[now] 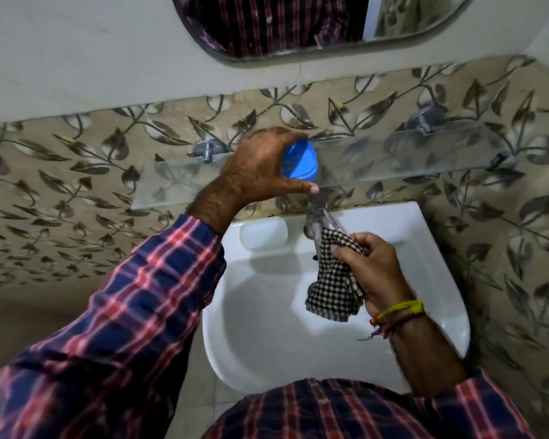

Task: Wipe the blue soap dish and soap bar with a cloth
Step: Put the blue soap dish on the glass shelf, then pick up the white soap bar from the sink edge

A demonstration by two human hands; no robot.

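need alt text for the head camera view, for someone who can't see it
Seen from above, a person's left hand grips a blue soap dish at a glass shelf on a leaf-patterned wall, while the right hand holds a checked cloth over a white sink. A tap stands at the sink's back edge.

Leaf-patterned wall tiles [76, 191], glass shelf [425, 156], white basin [425, 280], mirror [409, 23] above

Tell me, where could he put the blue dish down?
The glass shelf shows bare glass right of the blue soap dish that the left hand grips. The sink rim's soap hollow is bare. The tap area is crowded by the right hand and cloth.
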